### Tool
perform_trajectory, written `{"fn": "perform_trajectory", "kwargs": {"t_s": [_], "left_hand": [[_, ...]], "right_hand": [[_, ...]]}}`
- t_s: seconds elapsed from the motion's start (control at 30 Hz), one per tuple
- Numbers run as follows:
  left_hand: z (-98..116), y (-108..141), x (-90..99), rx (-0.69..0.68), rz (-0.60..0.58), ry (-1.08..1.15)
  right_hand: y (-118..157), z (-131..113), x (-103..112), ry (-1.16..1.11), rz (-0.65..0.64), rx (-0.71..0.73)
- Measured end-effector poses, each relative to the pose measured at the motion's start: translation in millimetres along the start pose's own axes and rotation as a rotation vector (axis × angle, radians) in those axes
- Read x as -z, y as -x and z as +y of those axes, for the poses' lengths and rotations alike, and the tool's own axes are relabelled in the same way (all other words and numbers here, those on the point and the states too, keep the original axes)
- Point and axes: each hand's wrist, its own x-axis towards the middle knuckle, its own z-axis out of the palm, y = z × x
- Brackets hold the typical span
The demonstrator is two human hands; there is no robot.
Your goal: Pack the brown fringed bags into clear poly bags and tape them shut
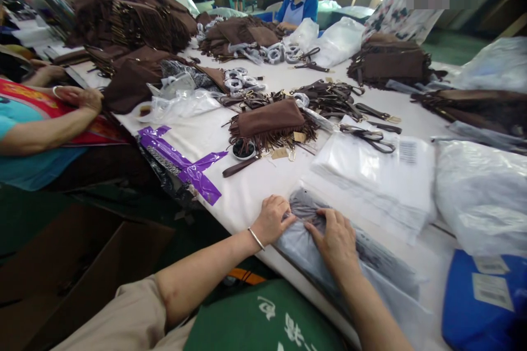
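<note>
A clear plastic bag (pixel 370 269) lies along the front edge of the table, with something dark and folded showing through it. My left hand (pixel 272 220) has its thumb and fingers closed on the bag's left end. On top of the same bag, my right hand (pixel 338 238) grips the plastic with its thumb and curled fingers, close to the left thumb. What lies under the fingertips is hidden. Just beyond my hands is a stack of flat clear bags (pixel 370 175) with a printed label.
A brown fringed pouch (pixel 272 120), a small bowl of black pieces (pixel 244 149) and several wrist straps (pixel 329 98) lie farther in. Brown pouches are heaped at the back left. Purple tape (pixel 185 167) marks the table edge. Co-workers (pixel 302 3) sit across and at left.
</note>
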Motion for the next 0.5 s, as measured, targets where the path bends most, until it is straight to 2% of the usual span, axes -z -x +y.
{"fn": "perform_trajectory", "kwargs": {"t_s": [0.17, 0.27, 0.37, 0.5], "left_hand": [[-1.0, -0.7, -1.1, 0.004, 0.007, 0.002], [-3.6, -2.9, 1.0, 0.019, 0.041, 0.003], [-9.5, -3.5, 6.6, 0.001, 0.081, 0.003], [-32.5, -5.9, 7.3, -0.091, 0.129, -0.014]], "right_hand": [[-26.2, 10.2, 2.3, 0.007, -0.016, -0.035], [-34.4, 29.8, 15.7, -0.021, -0.013, -0.087], [-23.2, 56.0, 38.7, -0.053, -0.033, -0.187], [14.1, 73.0, 64.8, -0.155, -0.171, -0.258]]}}
